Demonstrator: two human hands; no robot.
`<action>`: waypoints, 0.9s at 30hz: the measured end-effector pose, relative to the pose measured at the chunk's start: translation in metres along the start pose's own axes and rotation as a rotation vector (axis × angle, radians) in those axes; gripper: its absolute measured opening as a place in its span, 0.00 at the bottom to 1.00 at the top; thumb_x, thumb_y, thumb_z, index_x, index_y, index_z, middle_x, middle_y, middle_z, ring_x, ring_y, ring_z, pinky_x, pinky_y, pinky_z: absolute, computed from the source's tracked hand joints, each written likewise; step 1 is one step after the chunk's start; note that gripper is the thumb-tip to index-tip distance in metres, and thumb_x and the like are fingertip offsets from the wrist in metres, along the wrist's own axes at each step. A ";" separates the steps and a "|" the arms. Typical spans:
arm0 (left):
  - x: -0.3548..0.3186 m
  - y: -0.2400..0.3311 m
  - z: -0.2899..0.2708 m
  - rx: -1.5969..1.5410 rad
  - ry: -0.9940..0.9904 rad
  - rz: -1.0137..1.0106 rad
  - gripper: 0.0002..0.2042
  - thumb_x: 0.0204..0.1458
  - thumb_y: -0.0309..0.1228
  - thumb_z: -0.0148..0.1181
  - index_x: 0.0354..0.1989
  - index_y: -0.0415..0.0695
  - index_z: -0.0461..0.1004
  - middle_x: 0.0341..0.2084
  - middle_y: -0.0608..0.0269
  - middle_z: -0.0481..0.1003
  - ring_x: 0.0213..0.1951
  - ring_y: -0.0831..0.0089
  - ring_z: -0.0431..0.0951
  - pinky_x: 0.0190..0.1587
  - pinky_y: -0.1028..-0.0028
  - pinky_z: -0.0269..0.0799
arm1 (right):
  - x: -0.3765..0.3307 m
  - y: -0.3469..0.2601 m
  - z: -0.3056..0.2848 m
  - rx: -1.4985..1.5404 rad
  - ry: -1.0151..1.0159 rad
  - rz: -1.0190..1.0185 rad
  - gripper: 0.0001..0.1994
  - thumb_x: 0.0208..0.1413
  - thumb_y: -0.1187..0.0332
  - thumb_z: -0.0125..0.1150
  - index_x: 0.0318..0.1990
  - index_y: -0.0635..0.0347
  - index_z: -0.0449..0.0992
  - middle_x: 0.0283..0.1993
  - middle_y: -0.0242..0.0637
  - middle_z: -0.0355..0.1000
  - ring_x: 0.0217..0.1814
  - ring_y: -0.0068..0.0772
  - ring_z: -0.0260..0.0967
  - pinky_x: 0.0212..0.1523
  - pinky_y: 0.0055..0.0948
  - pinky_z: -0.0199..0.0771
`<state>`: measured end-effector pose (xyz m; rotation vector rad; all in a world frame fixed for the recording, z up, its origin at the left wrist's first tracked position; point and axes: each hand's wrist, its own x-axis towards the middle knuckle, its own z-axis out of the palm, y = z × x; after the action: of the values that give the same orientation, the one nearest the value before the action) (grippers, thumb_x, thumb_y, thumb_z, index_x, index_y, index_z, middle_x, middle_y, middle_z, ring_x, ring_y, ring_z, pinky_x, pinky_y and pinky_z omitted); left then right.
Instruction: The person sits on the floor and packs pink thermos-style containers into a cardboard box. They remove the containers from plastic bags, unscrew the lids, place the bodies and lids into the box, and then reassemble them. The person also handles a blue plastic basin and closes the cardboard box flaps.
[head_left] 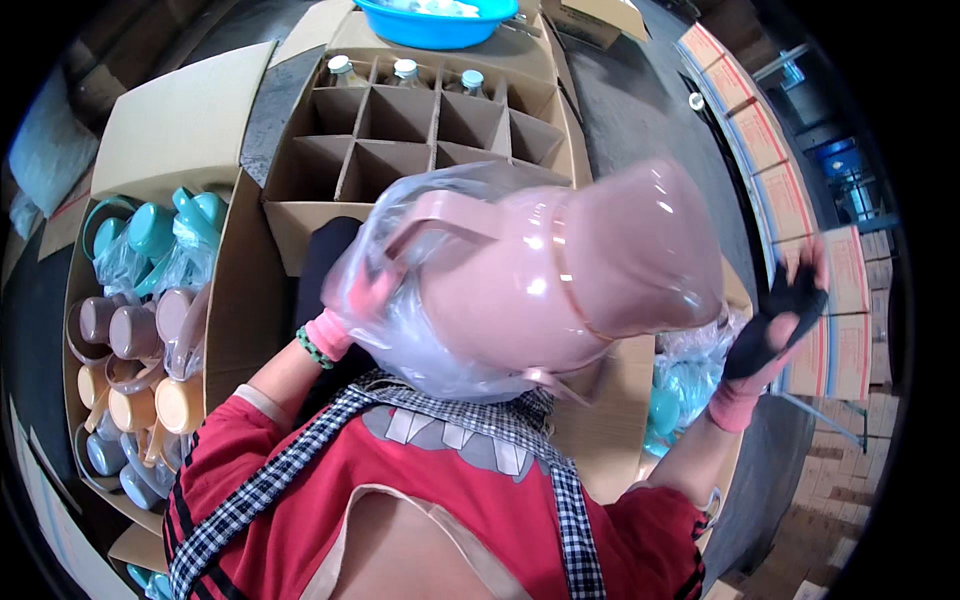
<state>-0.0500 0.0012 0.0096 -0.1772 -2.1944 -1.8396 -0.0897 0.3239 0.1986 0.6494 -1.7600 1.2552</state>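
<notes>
A large glossy pink pitcher point(510, 270) lies tilted across my lap, its wide mouth end toward the right. A clear plastic bag point(410, 340) covers its left end and lower side. My left hand point(365, 300), in a pink glove with a green beaded bracelet at the wrist, grips the bagged end near the pitcher's handle point(450, 215); the film partly hides its fingers. Well to the right, apart from the pitcher, my right hand point(783, 325) is raised with fingers spread and holds nothing. It wears a black fingerless glove over a pink one.
An open carton point(225, 300) on the left holds several teal, pink, peach and blue vessels. Ahead, a divided carton point(400, 155) has capped bottles along its far row. Beyond sits a blue basin point(430, 28). Teal bagged pieces point(680, 400) fill a carton at right. Boxes point(785, 195) line the far right.
</notes>
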 end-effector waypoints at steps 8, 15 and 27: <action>-0.013 0.013 0.025 0.508 0.023 0.306 0.26 0.40 0.30 0.61 0.48 0.33 0.60 0.41 0.43 0.66 0.44 0.49 0.66 0.49 0.62 0.61 | 0.014 0.035 -0.018 -0.708 -1.043 0.756 0.26 0.51 0.50 0.50 0.46 0.66 0.66 0.41 0.47 0.69 0.46 0.38 0.66 0.49 0.29 0.60; -0.008 0.017 0.027 0.498 -0.029 0.347 0.27 0.36 0.31 0.63 0.45 0.32 0.61 0.40 0.43 0.66 0.44 0.47 0.65 0.48 0.61 0.61 | 0.029 -0.018 -0.006 -1.112 -0.796 0.424 0.29 0.48 0.47 0.51 0.47 0.65 0.65 0.41 0.50 0.67 0.45 0.46 0.65 0.48 0.37 0.64; -0.011 -0.020 -0.039 0.405 -0.141 0.054 0.12 0.49 0.29 0.50 0.41 0.36 0.68 0.36 0.47 0.70 0.42 0.52 0.69 0.46 0.66 0.64 | -0.001 -0.006 0.072 -0.703 -1.225 0.130 0.27 0.36 0.68 0.63 0.49 0.58 0.65 0.42 0.45 0.67 0.46 0.41 0.65 0.49 0.32 0.63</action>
<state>-0.0397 -0.0398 -0.0060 -0.2865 -2.5749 -1.3537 -0.1090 0.2545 0.1912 0.9526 -3.0291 0.1063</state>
